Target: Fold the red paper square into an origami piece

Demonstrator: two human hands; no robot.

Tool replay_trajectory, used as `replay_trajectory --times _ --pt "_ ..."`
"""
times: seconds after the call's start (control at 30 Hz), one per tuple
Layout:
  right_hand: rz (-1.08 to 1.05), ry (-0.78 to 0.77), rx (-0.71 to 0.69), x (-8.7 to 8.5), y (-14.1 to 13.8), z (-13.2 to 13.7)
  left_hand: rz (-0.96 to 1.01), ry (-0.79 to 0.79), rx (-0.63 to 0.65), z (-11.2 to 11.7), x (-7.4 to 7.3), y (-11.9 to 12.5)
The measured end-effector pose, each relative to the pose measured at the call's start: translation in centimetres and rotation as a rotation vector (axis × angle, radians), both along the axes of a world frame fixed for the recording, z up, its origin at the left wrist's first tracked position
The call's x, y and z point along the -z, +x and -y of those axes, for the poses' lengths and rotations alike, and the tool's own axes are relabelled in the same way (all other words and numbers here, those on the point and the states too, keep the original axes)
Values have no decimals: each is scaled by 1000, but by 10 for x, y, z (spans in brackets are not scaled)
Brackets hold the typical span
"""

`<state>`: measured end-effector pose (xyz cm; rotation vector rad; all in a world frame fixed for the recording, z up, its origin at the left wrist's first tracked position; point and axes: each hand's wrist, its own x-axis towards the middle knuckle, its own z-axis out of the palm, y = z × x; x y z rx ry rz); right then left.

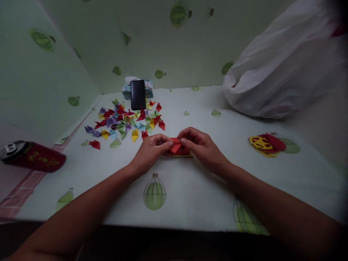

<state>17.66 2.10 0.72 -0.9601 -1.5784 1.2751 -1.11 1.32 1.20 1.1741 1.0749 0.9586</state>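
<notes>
Between my two hands is a small folded piece of red paper (pixel 176 145). My left hand (pixel 153 148) pinches its left side, with the thumb lying on top. On the other side my right hand (pixel 200 146) grips the right edge between thumb and curled fingers. Just under the held piece lies a stack of paper squares (pixel 182 154), dark red with a yellow edge showing, partly hidden by the hands. Many small folded paper cranes (pixel 122 121) in red, yellow, green, blue and purple are heaped beyond my left hand.
A black phone (pixel 138 95) leans against a tissue box (pixel 149 89) at the back. A red drink can (pixel 35 156) is at the far left. On the right are red and yellow cut-out pieces (pixel 265 143) and a large white plastic bag (pixel 274 69). The table's front edge runs below my forearms.
</notes>
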Motion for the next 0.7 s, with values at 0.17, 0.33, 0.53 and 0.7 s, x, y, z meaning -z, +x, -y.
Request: replay_trajectory --times 0.17,0.33,0.53,0.7 --pt "-55 -88 -85 0 0 0 -19 31 11 -1 -1 -1" --pt "-73 -227 -61 4 1 0 -130 104 38 0 -3 -1" --pt "-236 -371 -100 6 1 -2 -180 151 35 -1 -4 -2" --pt "-255 -424 -105 8 1 -5 -185 180 54 -2 -2 -3"
